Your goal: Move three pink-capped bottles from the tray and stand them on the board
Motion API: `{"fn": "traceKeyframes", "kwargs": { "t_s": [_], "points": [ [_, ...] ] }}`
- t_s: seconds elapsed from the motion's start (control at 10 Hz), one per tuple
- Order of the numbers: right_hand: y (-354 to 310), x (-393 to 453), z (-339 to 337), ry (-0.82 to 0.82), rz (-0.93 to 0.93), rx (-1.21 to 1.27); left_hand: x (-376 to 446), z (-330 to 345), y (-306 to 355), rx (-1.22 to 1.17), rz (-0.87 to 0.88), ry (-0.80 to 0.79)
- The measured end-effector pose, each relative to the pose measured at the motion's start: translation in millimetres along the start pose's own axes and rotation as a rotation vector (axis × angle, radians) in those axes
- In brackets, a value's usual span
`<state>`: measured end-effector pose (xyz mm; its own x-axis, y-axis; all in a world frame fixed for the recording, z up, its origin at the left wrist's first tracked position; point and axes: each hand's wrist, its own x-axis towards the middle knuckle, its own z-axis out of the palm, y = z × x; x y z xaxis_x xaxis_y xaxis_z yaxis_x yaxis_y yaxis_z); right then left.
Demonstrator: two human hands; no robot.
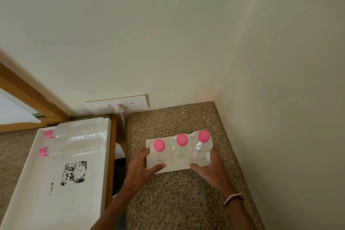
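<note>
Three clear bottles with pink caps stand upright in a row on the small white board (173, 169): the left bottle (159, 145), the middle bottle (182, 140) and the right bottle (203, 136). My left hand (141, 166) cups the base of the left bottle, thumb in front and fingers at its left side. My right hand (207, 168) wraps the base of the right bottle the same way. The white tray (56, 192) lies to the left, and two more pink-capped bottles (74, 150) lie on their sides at its far end.
The board rests on a speckled stone counter (177, 201) in a corner, with walls close behind and to the right. A wall socket with a white plug and cable (119, 108) sits behind. A gap with a wooden edge (112, 155) separates the tray from the counter.
</note>
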<state>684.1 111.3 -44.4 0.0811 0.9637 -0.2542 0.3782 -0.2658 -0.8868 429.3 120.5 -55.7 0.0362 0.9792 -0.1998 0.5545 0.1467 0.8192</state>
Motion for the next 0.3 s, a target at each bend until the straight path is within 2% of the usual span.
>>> {"fn": "traceKeyframes", "kwargs": {
  "t_s": [0.2, 0.3],
  "points": [
    [-6.4, 2.2, -9.8, -0.070, 0.019, -0.004, -0.9, -3.0, 10.4, -0.003, 0.014, -0.018],
    [-21.4, 1.5, -23.0, -0.149, -0.031, 0.035, -3.1, -11.1, 22.1, -0.078, 0.039, -0.083]
  ]
}}
